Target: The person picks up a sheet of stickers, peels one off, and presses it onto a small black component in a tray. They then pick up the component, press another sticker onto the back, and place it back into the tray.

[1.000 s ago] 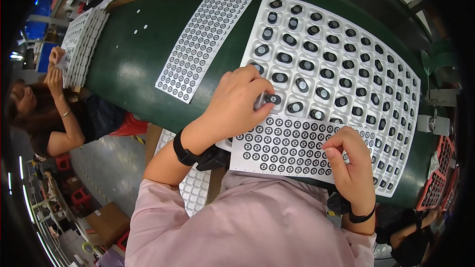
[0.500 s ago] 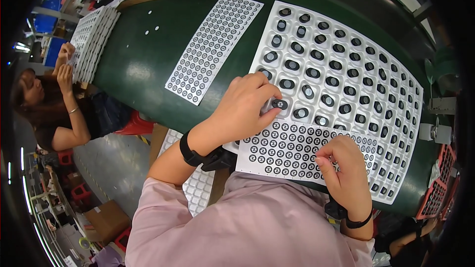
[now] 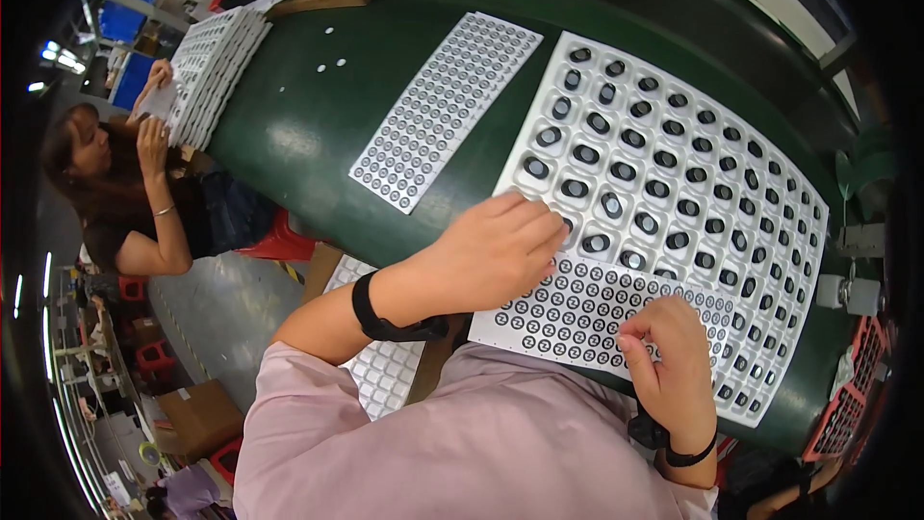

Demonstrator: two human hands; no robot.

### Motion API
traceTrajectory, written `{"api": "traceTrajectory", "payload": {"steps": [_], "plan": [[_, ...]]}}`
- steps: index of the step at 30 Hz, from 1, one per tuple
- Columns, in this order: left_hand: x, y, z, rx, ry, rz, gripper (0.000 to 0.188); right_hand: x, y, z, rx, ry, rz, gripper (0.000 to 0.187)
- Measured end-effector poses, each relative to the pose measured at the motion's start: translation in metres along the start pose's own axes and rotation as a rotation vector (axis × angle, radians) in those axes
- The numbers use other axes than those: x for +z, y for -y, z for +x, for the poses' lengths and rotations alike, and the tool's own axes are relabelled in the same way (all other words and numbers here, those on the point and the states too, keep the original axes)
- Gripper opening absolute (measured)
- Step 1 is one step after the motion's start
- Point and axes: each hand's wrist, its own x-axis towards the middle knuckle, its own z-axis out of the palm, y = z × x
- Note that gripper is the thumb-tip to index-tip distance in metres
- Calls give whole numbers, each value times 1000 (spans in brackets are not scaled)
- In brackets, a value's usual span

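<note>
A white moulded tray holds rows of small black oval pieces, many with a grey round spot on top. My left hand is over the tray's near left corner, its fingers bent down and closed. Whatever they hold is hidden beneath them. Across the near part of the tray lies a white sheet of round black-and-white stickers. Above that sheet's right half, my right hand has thumb and forefinger drawn together. Anything between those fingertips is too small to make out.
On the green table, more sticker sheets lie left of the tray. Small white discs are scattered farther left. A co-worker sits beside a stack of filled trays. Red crates stand at right.
My left hand has turned over and its fingers now point downward, hiding the black oval piece seen in its grip before. My right hand keeps its pinch above the sheet. The view has shifted slightly.
</note>
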Motion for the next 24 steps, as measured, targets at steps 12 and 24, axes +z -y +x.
{"api": "traceTrajectory", "payload": {"steps": [12, 24], "plan": [[4, -9, -9, 16, 115, 55, 60, -8, -1, -17, -33, 70, 11, 12], [13, -8, -15, 26, 55, 74, 76, -19, 4, -15, -47, 57, 27, 5]]}}
